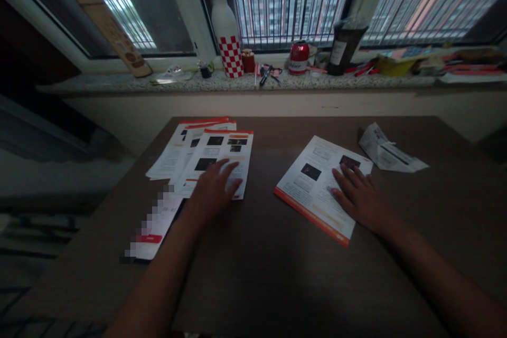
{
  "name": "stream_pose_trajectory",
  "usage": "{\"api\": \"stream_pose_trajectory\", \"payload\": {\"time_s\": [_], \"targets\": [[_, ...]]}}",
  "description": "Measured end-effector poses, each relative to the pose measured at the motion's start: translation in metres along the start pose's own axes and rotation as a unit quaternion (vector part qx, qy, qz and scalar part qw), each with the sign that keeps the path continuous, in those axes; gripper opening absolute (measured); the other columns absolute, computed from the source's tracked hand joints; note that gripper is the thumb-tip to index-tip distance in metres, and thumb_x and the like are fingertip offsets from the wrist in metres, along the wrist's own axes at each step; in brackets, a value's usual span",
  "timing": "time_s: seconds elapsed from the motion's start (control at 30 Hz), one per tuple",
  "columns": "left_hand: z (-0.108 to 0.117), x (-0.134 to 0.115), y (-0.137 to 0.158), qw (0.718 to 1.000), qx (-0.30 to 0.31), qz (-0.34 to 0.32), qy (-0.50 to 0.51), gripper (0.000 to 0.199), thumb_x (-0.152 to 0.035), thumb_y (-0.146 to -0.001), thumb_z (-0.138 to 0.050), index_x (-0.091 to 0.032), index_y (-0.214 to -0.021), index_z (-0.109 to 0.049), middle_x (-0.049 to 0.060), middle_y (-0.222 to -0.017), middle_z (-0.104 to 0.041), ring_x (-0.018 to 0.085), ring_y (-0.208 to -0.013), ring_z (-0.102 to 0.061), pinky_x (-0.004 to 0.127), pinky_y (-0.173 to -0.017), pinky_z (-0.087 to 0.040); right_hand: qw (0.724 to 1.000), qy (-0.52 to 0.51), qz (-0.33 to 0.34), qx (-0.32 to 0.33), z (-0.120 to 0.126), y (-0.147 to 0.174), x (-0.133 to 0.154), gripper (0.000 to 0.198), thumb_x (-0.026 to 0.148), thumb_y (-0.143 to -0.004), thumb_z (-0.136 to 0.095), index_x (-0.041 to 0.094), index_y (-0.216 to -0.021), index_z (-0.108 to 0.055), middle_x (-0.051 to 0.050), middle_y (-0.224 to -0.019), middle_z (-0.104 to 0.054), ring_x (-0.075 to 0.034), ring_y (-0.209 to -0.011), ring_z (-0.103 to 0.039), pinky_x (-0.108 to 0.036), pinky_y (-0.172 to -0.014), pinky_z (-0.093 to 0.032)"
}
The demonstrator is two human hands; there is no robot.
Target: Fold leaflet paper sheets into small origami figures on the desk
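On the left of the table, several printed sheets (206,153) with orange bands lie in an overlapping fan. My left hand (216,186) rests over the nearest sheet, fingers spread and holding nothing. To the right, a single printed sheet (312,185) lies turned at an angle, its orange band toward me. My right hand (358,193) lies on its right side with fingers apart, covering part of a dark picture. A phone (158,227) with a lit, partly blurred screen is beside my left forearm.
A folded white paper piece (390,153) stands at the table's (261,264) right rear. Along the windowsill (178,82) are a checkered white bottle (227,31), a red can (298,58), a dark cup (344,47) and assorted small items. A cardboard tube (114,34) leans against the left window.
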State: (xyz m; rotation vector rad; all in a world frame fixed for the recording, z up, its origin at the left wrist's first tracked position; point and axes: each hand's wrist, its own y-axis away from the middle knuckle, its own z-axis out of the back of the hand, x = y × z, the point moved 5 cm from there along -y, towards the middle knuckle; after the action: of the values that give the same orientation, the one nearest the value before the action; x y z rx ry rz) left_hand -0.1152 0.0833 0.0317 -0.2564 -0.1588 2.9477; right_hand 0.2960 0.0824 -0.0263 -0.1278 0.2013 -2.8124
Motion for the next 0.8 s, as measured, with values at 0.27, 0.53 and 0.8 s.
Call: {"api": "stream_pose_trajectory", "payload": {"time_s": [0.27,0.53,0.8], "targets": [[-0.043,-0.027,-0.004,0.997,0.069,0.010,-0.037,0.061,-0.053,-0.110,-0.036,-0.031,-0.167,-0.033,0.015,-0.174,-0.029,0.041,-0.161,-0.022,0.072,-0.123,-0.021,0.997,-0.034,0.062,-0.003,-0.001,0.002,0.007,0.066,0.058,-0.110,-0.033,0.020,-0.163,-0.044,-0.015,-0.171,-0.035,-0.042,-0.159,-0.027,-0.066,-0.124,-0.031],[-0.039,-0.004,-0.032,0.991,0.066,0.076,-0.087,0.057,-0.043,-0.112,-0.028,-0.028,-0.167,-0.034,0.015,-0.174,-0.028,0.041,-0.159,-0.029,0.074,-0.121,-0.025,0.995,-0.051,0.090,-0.012,-0.001,0.003,0.017,0.061,0.054,-0.110,-0.036,0.029,-0.166,-0.038,-0.011,-0.171,-0.036,-0.041,-0.159,-0.028,-0.069,-0.123,-0.033],[-0.035,0.024,-0.049,0.992,0.031,0.085,-0.093,0.057,-0.040,-0.112,-0.027,-0.022,-0.166,-0.037,0.017,-0.171,-0.035,0.041,-0.158,-0.031,0.074,-0.121,-0.027,0.994,-0.061,0.092,-0.015,0.000,0.004,0.018,0.061,0.054,-0.110,-0.037,0.027,-0.166,-0.038,-0.012,-0.172,-0.036,-0.040,-0.160,-0.026,-0.068,-0.124,-0.030]]}}
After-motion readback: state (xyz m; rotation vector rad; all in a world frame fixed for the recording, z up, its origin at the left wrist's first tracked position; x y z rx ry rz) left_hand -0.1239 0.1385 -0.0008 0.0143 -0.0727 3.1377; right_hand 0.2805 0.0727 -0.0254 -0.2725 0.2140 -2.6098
